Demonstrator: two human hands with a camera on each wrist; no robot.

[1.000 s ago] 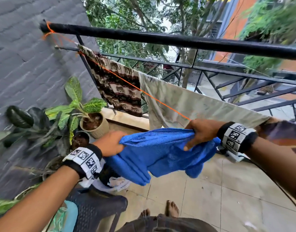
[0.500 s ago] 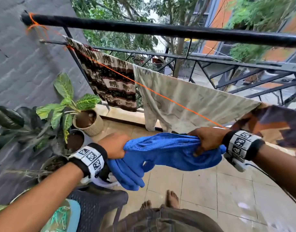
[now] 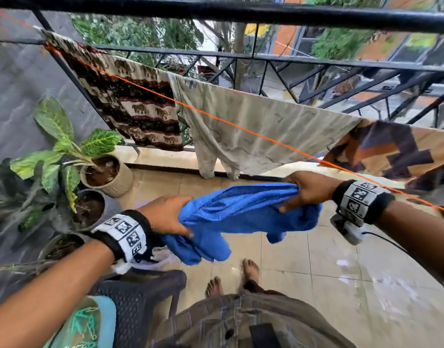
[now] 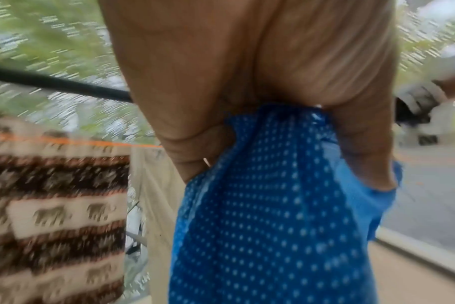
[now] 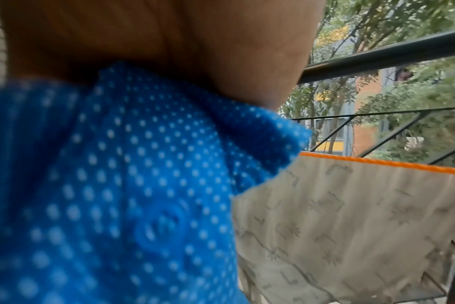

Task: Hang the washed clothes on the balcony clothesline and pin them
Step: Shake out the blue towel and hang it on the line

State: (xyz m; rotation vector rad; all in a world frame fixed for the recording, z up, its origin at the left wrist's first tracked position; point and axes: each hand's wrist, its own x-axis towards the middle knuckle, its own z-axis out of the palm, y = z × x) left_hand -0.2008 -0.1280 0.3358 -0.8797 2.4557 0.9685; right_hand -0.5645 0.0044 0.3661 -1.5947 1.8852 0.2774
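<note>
Railing [image 3: 241, 13] of black iron spanned the balcony where you stood, its orange clothesline [image 3: 215, 118] already carrying an elephant-print cloth [image 3: 130, 104], a pale beige garment [image 3: 253, 126] and a brown patterned piece [image 3: 391, 151]. Potted plants [image 3: 90, 156] lined the grey wall at your left, and a dark plastic chair [image 3: 140, 292] stood by your bare feet on the wet tiled floor [image 3: 316, 285]. You held the blue dotted garment [image 3: 241, 212] bunched and stretched between both hands, below the line and on your side of it, not yet touching it. Your left hand [image 3: 165, 214] had fingers and thumb curled round one gathered end; your right hand [image 3: 308, 189] gripped the other end in a closed fist just beneath the rope. No pegs could be made out. The risk, as it looked: the cloth went over the line still bunched, dried poorly or slid off unpinned, and a loose end dragged on the wet floor or caught the beige garment beside it.
</note>
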